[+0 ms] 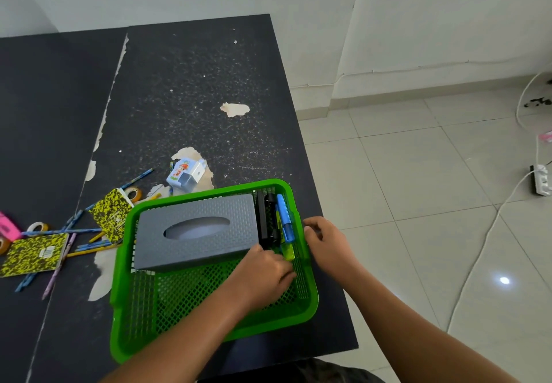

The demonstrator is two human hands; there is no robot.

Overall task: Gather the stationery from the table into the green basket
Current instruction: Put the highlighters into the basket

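Stationery (110, 218) lay mostly on the table (194, 99), left of the green basket (119, 293). In the head view, my left hand (263, 269) curled its fingers (283, 267) at a yellow highlighter (288, 253) inside; I couldn't tell the grip. My right hand (328, 242) curled round the rim. I judged this a placing step, with a leftward reach for the pencils (86, 245) next.

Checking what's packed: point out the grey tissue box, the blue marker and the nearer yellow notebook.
grey tissue box (197, 231), head view, oval slot in lid.
blue marker (284, 218), head view, mid barrel.
nearer yellow notebook (33, 254), head view, cover centre.
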